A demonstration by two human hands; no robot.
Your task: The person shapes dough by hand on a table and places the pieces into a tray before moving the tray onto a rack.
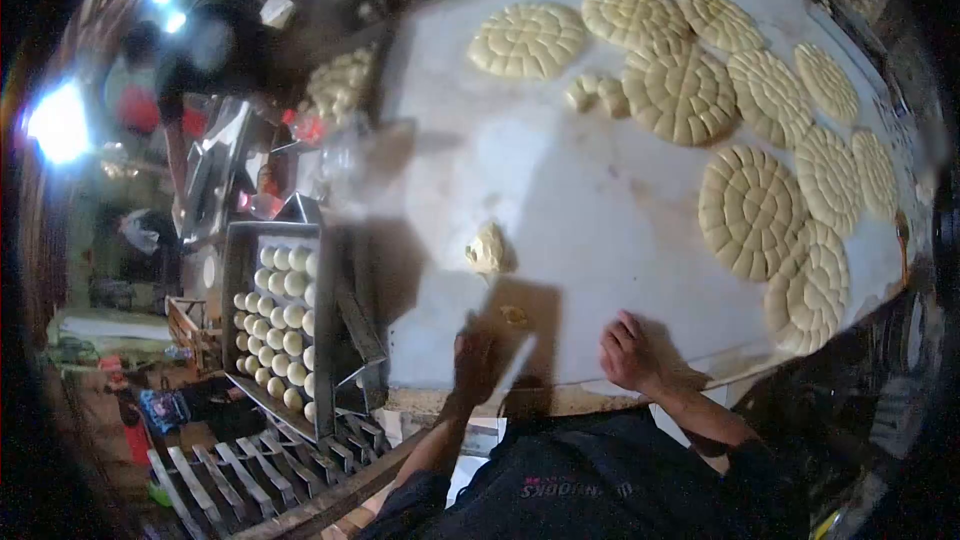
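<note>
Near the front edge of the pale work table [600, 200], my left hand [475, 360] rests in shadow; its fingers are too dark and blurred to make out. A small piece of dough [514, 316] lies just to its upper right, and a larger lump of dough [488, 249] sits farther up the table. My right hand [626, 352] is at the table's front with its fingers curled, and whatever it may hold is hidden. Several rounds of dough cut into pieces [680, 90] cover the back and right, with a few loose dough pieces [597, 95] beside them.
On the left, a metal tray [323, 340] holds rows of dough balls [275, 338], above metal slats [225, 475]. Another person [175, 140] stands at the upper left near a pile of dough pieces [340, 85]. A wooden stick [903, 245] lies at the right edge.
</note>
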